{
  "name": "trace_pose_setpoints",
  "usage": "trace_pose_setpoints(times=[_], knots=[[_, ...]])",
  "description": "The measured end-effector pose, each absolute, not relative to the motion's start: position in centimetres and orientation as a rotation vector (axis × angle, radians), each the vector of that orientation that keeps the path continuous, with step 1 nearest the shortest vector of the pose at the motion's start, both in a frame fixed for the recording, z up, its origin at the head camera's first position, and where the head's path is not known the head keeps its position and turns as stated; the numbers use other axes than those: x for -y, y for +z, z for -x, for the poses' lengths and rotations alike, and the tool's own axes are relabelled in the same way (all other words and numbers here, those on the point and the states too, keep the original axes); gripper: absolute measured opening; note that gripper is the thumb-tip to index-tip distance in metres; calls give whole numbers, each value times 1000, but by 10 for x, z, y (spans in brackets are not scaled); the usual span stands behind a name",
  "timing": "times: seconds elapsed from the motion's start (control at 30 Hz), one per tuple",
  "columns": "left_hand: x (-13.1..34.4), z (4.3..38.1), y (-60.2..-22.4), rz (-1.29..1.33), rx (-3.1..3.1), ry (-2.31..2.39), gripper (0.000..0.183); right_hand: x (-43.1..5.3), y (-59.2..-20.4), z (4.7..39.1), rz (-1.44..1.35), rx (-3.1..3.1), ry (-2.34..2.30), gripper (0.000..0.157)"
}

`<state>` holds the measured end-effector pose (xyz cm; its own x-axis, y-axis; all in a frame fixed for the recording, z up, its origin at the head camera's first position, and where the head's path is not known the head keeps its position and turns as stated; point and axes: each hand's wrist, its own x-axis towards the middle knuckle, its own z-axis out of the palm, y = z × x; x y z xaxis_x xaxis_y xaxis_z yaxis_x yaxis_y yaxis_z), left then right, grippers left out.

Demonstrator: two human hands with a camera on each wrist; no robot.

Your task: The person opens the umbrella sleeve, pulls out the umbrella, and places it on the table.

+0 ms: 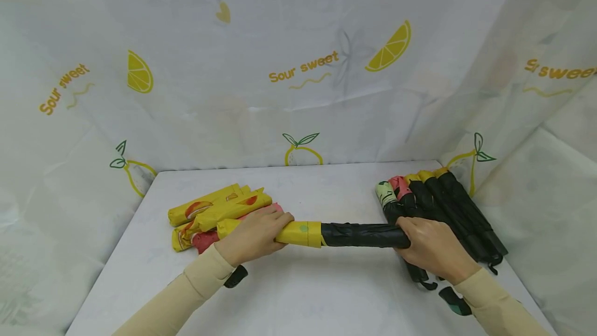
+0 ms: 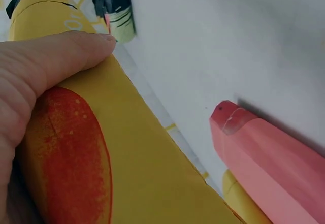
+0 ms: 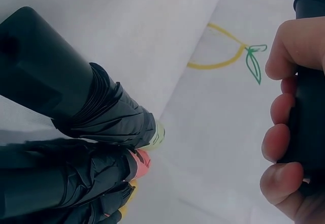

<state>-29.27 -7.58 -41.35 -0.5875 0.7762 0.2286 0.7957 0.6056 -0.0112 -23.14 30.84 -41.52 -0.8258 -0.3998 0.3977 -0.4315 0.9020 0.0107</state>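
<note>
A black folded umbrella (image 1: 361, 235) lies level across both hands above the white table, its left part inside a yellow sleeve (image 1: 305, 234). My left hand (image 1: 255, 235) grips the sleeve; in the left wrist view the thumb (image 2: 76, 54) lies along its yellow side, above a red oval print. At the other end, my right hand (image 1: 431, 247) grips the umbrella's black handle. The right wrist view shows its fingers (image 3: 279, 135) curled round that dark handle (image 3: 310, 117). How far the umbrella reaches inside the sleeve is hidden.
Several yellow sleeves (image 1: 210, 209) lie piled at the left, with a pink sleeve (image 2: 269, 158) among them. At the right, several black folded umbrellas (image 1: 459, 214) with coloured ends lie side by side. Lemon-printed white cloth (image 1: 242, 92) hangs behind the table (image 1: 308, 294).
</note>
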Motion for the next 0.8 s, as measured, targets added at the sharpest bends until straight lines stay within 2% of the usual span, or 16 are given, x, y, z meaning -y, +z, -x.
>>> trace_pose_setpoints(times=[0.8], knots=[[89,298,-413,1228,2597,-132,18,-314,-417,231,-571,2698,114,38]])
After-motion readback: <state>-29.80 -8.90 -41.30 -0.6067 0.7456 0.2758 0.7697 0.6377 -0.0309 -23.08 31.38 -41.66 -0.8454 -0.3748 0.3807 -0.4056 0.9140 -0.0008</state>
